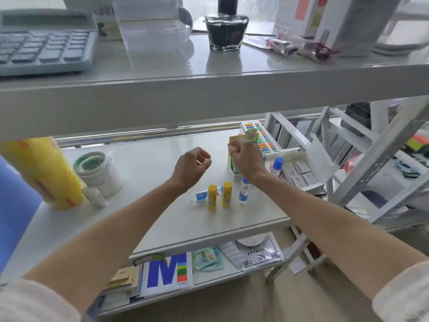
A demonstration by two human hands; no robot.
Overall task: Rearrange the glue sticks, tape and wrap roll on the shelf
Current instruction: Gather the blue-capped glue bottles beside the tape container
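Note:
Two yellow glue sticks [212, 197] [227, 194] stand upright on the middle shelf [148, 205]. A white-and-blue glue tube [201, 196] lies behind them, and another white-and-blue glue bottle [243, 192] stands to their right. At the left, a stack of white tape rolls [97, 173] sits beside the yellow wrap roll [44, 173]. My right hand [246, 159] pinches the open flap of a small green-yellow carton [234, 145]. My left hand [191, 167] hovers loosely curled above the shelf, holding nothing.
A blue-capped bottle [276, 167] and a white tray of small boxes [299, 173] stand right of the carton, with a paint set [264, 138] behind. The upper shelf carries a calculator [44, 43] and an ink bottle [226, 29]. Booklets lie on the lower shelf [167, 273].

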